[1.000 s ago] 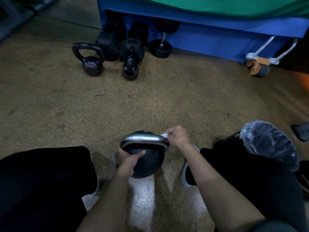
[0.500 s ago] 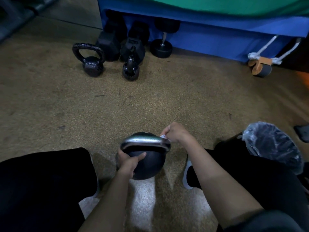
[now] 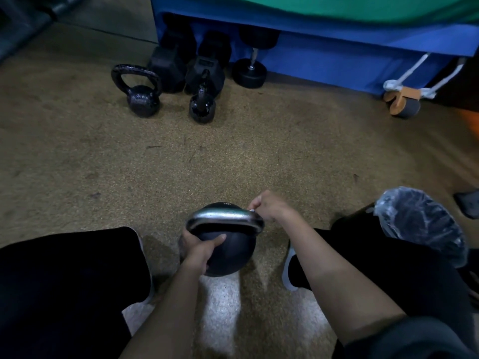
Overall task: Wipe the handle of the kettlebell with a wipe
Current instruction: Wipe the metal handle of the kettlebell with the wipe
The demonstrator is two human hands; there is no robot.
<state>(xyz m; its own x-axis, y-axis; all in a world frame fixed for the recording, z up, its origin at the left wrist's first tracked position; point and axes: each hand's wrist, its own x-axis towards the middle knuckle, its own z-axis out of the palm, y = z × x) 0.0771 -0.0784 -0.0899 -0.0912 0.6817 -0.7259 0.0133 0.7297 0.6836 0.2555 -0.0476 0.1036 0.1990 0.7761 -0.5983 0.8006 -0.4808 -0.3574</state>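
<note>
The kettlebell sits on the floor between the person's legs, with its shiny handle on top. The left hand grips the round body, with the thumb across the front. The right hand has curled fingers at the right corner of the handle and pinches a wipe; only a small white edge of it shows. I think the wipe can bunch up or slip out, and then bare fingers rub the metal. If the left hand loosens, the ball may tip toward the shoe.
</note>
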